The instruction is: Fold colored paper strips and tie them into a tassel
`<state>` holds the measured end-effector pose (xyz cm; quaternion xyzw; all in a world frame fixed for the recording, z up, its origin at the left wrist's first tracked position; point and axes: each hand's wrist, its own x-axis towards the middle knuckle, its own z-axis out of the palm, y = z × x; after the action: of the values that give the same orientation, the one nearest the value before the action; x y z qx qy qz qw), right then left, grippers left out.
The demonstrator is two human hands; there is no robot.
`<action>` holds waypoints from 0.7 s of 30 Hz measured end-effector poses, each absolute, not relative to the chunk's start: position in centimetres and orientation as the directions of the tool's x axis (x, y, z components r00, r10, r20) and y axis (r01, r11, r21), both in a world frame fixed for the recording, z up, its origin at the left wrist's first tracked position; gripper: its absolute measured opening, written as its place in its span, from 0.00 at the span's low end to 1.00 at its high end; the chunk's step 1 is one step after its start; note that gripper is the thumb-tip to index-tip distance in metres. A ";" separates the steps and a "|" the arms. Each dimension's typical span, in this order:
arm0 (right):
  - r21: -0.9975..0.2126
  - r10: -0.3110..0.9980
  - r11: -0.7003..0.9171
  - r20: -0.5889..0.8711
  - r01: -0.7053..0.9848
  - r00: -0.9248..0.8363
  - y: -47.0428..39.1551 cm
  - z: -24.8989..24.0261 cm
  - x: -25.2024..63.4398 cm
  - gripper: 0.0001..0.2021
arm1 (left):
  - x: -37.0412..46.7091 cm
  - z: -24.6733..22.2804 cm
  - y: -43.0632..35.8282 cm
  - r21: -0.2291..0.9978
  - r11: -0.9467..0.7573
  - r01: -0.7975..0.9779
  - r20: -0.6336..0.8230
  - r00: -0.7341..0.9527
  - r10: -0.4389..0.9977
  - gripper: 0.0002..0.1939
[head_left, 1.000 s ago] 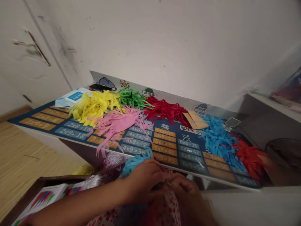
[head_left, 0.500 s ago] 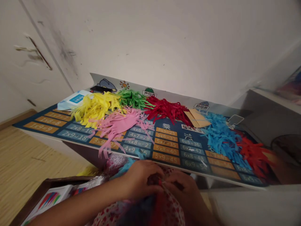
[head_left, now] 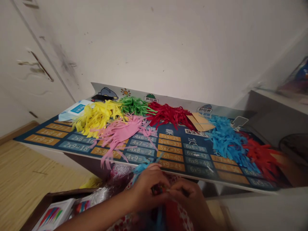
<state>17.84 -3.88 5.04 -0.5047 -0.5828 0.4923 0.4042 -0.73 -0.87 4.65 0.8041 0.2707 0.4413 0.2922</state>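
Note:
Low in the view, near the table's front edge, my left hand (head_left: 150,184) is closed around a bundle of paper strips. Blue strips (head_left: 141,167) stick out above its knuckles, and darker blue and red strips hang beneath it. My right hand (head_left: 189,194) meets it, thumb and fingers pinched at the same spot; what lies in the pinch is too small and dim to make out. On the table, just beyond my hands, lies a pile of pink paper strips (head_left: 126,131). Yellow strips (head_left: 98,115), green strips (head_left: 134,105) and dark red strips (head_left: 168,115) lie behind it.
A multiplication-chart mat (head_left: 144,149) covers the table against the wall. Blue strips (head_left: 227,138), orange-red strips (head_left: 262,157) and a tan paper piece (head_left: 201,122) lie rightward. A wipes pack (head_left: 77,109) sits far left. Below left is a brown-edged box (head_left: 49,200) with packages inside.
Both hands stay together at the bundle. My left hand's fingers have shifted slightly, and a blue strip now shows below the hands. The camera view has tilted a little.

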 end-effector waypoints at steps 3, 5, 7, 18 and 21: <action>-0.983 0.981 -0.045 -0.077 0.177 -0.176 -3.9 4.6 17.8 0.08 | -1.4 5.4 -0.7 0.660 -0.713 0.237 0.525 0.533 0.664 0.06; -0.987 0.977 -0.041 -0.072 0.153 -0.201 -3.9 4.7 17.6 0.07 | -2.0 5.8 -0.7 0.683 -0.709 0.174 0.525 0.557 0.643 0.08; -0.995 0.969 -0.028 -0.049 0.093 -0.240 -3.8 5.1 17.3 0.08 | -2.6 6.0 -0.9 0.787 -0.616 0.035 0.494 0.562 0.663 0.11; -0.997 0.936 -0.079 -0.075 0.005 -0.344 -3.9 5.1 15.9 0.08 | -6.6 8.7 -1.6 0.978 -0.026 0.208 -0.158 0.813 0.560 0.18; -0.993 0.923 -0.108 -0.082 -0.049 -0.375 -4.2 4.8 15.6 0.08 | -7.2 9.8 -1.7 0.977 -0.114 0.178 -0.079 0.807 0.585 0.20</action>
<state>15.57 -4.25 4.85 -0.4023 -0.5435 0.6261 0.3883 -7.16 -1.66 9.81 0.7277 0.2625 0.1664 0.6115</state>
